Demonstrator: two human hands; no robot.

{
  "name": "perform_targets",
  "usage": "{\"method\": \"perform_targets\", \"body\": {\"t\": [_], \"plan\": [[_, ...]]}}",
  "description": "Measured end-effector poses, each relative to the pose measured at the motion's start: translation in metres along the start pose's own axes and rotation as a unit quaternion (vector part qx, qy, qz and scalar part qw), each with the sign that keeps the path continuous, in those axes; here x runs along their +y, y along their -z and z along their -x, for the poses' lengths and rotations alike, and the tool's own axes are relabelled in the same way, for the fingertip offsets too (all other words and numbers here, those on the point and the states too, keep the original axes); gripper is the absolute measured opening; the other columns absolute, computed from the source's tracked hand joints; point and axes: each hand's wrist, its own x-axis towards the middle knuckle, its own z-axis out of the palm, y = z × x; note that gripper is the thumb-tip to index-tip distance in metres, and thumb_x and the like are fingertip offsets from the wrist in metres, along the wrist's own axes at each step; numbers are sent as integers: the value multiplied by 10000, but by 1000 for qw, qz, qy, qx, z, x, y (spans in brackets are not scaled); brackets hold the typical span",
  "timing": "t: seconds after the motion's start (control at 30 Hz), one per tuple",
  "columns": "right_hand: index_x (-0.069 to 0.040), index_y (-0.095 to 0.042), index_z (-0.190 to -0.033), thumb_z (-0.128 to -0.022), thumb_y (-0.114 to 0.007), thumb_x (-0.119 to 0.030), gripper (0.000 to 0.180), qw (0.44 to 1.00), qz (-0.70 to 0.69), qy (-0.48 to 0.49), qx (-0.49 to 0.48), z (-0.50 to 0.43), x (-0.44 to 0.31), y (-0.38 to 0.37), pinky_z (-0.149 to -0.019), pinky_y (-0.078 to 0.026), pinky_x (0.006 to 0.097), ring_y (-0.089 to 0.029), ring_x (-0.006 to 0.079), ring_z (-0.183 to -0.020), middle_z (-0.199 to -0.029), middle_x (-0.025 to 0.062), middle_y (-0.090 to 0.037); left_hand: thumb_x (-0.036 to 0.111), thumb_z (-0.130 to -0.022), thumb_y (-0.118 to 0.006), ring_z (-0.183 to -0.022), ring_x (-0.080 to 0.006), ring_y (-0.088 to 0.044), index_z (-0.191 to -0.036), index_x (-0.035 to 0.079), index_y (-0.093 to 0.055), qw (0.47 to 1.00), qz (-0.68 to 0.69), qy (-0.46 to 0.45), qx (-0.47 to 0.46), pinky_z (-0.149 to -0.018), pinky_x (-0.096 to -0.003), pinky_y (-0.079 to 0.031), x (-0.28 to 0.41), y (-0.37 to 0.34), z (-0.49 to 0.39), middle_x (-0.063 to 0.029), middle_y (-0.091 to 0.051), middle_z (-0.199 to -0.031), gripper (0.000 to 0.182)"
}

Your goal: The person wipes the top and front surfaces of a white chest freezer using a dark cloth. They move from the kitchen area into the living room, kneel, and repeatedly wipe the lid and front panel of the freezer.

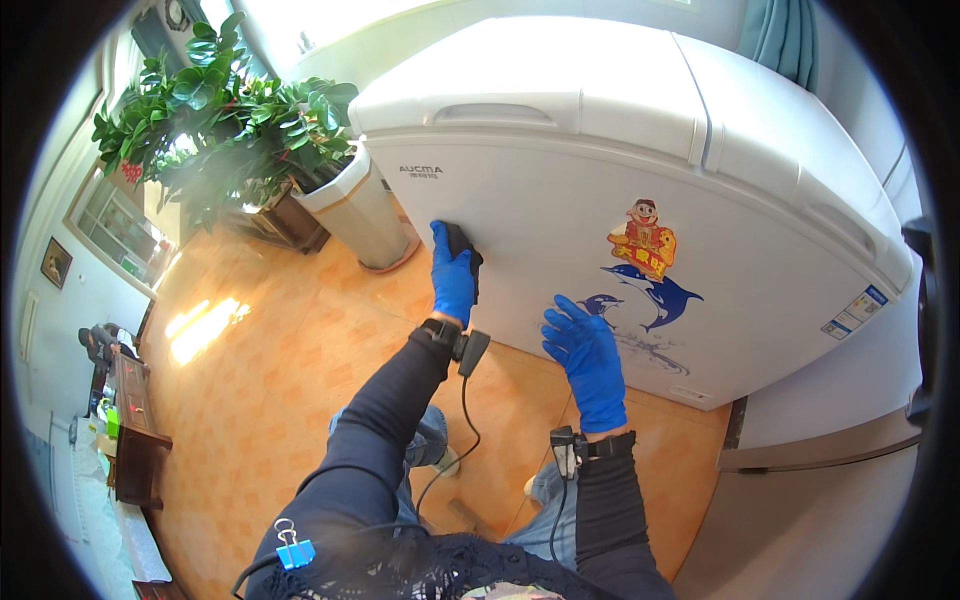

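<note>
My left hand [454, 281], in a blue glove, presses a dark cloth [466, 251] against the lower left of a white chest freezer's front [517, 202]. Most of the cloth lies under my palm and fingers. Gloved in blue too, my right hand [589, 358] is held up before the freezer front with its fingers bent and apart, nothing in it. Close by it are blue dolphin decals [660, 296] and a colourful cartoon sticker [643, 240]. The freezer carries the AUCMA mark, and its lid [525, 67] is down.
A leafy plant [225, 112] in a tall white pot [356, 217] stands left of the freezer. A grey-white appliance or cabinet [802, 517] is at the lower right. Cables hang from both wrist devices. Far left are a wooden cabinet [135, 420] and a person [105, 341].
</note>
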Motion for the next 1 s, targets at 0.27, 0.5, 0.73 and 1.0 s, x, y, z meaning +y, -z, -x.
{"method": "perform_targets", "body": {"t": [0.27,0.5,0.73,1.0], "plan": [[-29,-533,-1438,-1036,-483,-431,569,1000,12,17,13,-3,2,-1,-976,-488,333,-639,205,-1115,-1287,132,-657,-63,-862,-615,-990,-283,-666,-1411,136,-556,725,-374,-578,-34,-834,-350,-569,178,-36,-6,-100,-656,-1154,587],[-43,-548,-1428,-1033,-487,-441,564,999,25,29,16,-9,9,-3,-977,-479,326,-637,199,-1113,-1280,123,-662,9,-825,-633,-802,-260,-626,-1180,169,-639,670,-447,-592,35,-651,-358,-525,193,-5,-43,-63,-602,-912,389],[-45,-557,-1419,-1033,-484,-436,554,999,29,23,29,-6,9,1,-980,-474,328,-635,201,-1106,-1274,122,-666,12,-852,-653,-914,-313,-687,-1151,144,-684,768,-389,-508,34,-757,-404,-580,183,25,-54,-96,-700,-1057,328],[-36,-563,-1397,-1039,-502,-414,524,998,34,45,6,-4,8,4,-974,-496,347,-644,221,-1110,-1308,127,-649,29,-815,-661,-802,-237,-660,-1040,181,-678,645,-406,-648,16,-672,-346,-567,206,-40,-36,-41,-617,-868,272]]}}
